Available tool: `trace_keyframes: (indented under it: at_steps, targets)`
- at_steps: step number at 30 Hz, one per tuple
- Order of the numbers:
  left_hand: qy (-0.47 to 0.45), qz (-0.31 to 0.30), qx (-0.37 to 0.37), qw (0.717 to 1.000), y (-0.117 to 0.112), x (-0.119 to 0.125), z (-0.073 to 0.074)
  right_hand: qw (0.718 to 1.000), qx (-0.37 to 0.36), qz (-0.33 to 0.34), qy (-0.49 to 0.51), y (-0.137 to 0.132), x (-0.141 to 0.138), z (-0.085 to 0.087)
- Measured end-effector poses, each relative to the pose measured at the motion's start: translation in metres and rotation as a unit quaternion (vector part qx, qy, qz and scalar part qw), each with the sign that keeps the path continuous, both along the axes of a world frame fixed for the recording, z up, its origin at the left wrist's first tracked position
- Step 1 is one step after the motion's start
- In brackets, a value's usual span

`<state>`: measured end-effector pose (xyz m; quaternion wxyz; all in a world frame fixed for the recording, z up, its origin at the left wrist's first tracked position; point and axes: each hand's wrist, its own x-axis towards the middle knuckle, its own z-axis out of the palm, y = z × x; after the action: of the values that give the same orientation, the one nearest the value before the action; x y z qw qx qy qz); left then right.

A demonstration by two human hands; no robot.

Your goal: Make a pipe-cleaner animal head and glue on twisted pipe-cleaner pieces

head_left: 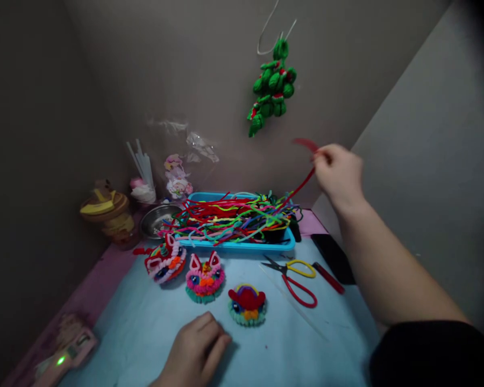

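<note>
My right hand (339,174) is raised above the right end of the blue tray (234,246), pinching a red pipe cleaner (300,187). One end sticks out past the fingers, blurred by motion; the other runs down to the heap of coloured pipe cleaners (221,220) in the tray. Low in front, my left hand (197,346) rests on the blue table cover with its fingers curled in and nothing visible in it. Just beyond it sits a small round fuzzy animal figure (248,306) with a red top. Two eared figures, one pink (205,277) and one tilted (166,260), lie to its left.
Scissors (284,269) with yellow and red handles lie open on the right, near a red-handled tool (329,278) and a black flat object (334,258). A metal bowl (149,223) and a brown pot (108,215) stand at left. A green ornament (272,86) hangs above.
</note>
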<state>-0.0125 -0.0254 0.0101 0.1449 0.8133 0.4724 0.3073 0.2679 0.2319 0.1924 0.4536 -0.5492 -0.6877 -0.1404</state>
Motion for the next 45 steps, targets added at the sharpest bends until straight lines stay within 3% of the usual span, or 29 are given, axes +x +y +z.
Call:
trace_keyframes:
  at_steps: [2, 3, 7, 8, 10, 11, 13, 14, 16, 17, 18, 20, 23, 25, 27, 29, 30, 33, 36, 39, 45]
  targets:
    - [0.002, 0.002, -0.016, 1.0, -0.001, 0.001, -0.001, 0.987, 0.12, 0.015, 0.105, -0.008, 0.005, 0.007]
    - [0.003, 0.001, -0.026, 1.0, -0.001, 0.001, -0.002, 0.985, 0.13, 0.032, 0.109, -0.011, 0.006, 0.009]
    - [0.006, -0.001, -0.056, 0.998, -0.003, 0.003, -0.001, 0.992, -0.025, 0.125, -0.004, -0.017, 0.003, 0.009]
    - [0.005, 0.001, -0.06, 0.998, -0.003, 0.003, -0.001, 0.991, -0.027, 0.134, 0.008, -0.016, 0.003, 0.006]
    - [0.002, 0.006, -0.064, 0.998, -0.003, 0.004, 0.0, 0.985, 0.09, 0.095, 0.116, -0.013, 0.006, 0.002]
    - [-0.001, 0.008, -0.067, 0.998, -0.003, 0.004, 0.001, 0.968, 0.168, 0.065, 0.177, -0.011, 0.008, -0.001]
    - [-0.006, 0.011, -0.075, 0.997, -0.003, 0.004, 0.001, 0.949, 0.228, 0.049, 0.214, -0.009, 0.01, -0.005]
    - [-0.009, 0.012, -0.078, 0.997, -0.003, 0.004, 0.001, 0.958, 0.199, 0.071, 0.195, -0.008, 0.009, -0.007]
    - [-0.015, 0.012, -0.083, 0.996, -0.003, 0.004, 0.001, 0.983, 0.037, 0.154, 0.097, -0.009, 0.005, -0.011]
    - [-0.017, 0.009, -0.082, 0.996, -0.003, 0.004, 0.001, 0.98, -0.034, 0.185, 0.059, -0.009, 0.004, -0.012]
    - [-0.018, 0.005, -0.081, 0.997, -0.003, 0.004, 0.001, 0.979, -0.044, 0.188, 0.065, -0.011, 0.003, -0.012]
    - [-0.019, -0.002, -0.081, 0.997, -0.003, 0.003, 0.001, 0.971, 0.086, 0.142, 0.171, -0.013, 0.003, -0.007]
    - [-0.016, 0.001, -0.085, 0.996, -0.003, 0.003, -0.001, 0.905, 0.306, 0.1, 0.279, -0.015, 0.007, 0.006]
    - [-0.015, 0.005, -0.089, 0.996, -0.002, 0.003, -0.002, 0.927, 0.258, 0.156, 0.224, -0.018, 0.005, 0.011]
    - [-0.018, 0.004, -0.091, 0.996, -0.002, 0.003, -0.002, 0.964, 0.054, 0.244, 0.092, -0.024, -0.003, 0.008]
    - [-0.034, -0.003, -0.094, 0.995, -0.003, 0.003, -0.002, 0.93, -0.164, 0.322, -0.071, -0.036, -0.016, -0.003]
    - [-0.052, -0.004, -0.097, 0.994, -0.004, 0.003, -0.002, 0.907, -0.209, 0.344, -0.121, -0.044, -0.025, -0.011]
    - [-0.155, 0.028, -0.106, 0.982, -0.006, 0.003, -0.003, 0.877, -0.181, 0.395, -0.207, -0.078, -0.056, -0.039]
    - [-0.286, 0.076, -0.104, 0.95, -0.005, 0.004, -0.004, 0.808, -0.124, 0.454, -0.354, -0.116, -0.087, -0.066]
    - [-0.316, 0.093, -0.135, 0.935, -0.002, 0.005, 0.001, 0.762, -0.094, 0.471, -0.435, -0.141, -0.109, -0.088]
    - [-0.229, 0.095, -0.176, 0.953, 0.002, 0.008, 0.016, 0.755, -0.121, 0.465, -0.446, -0.144, -0.117, -0.106]
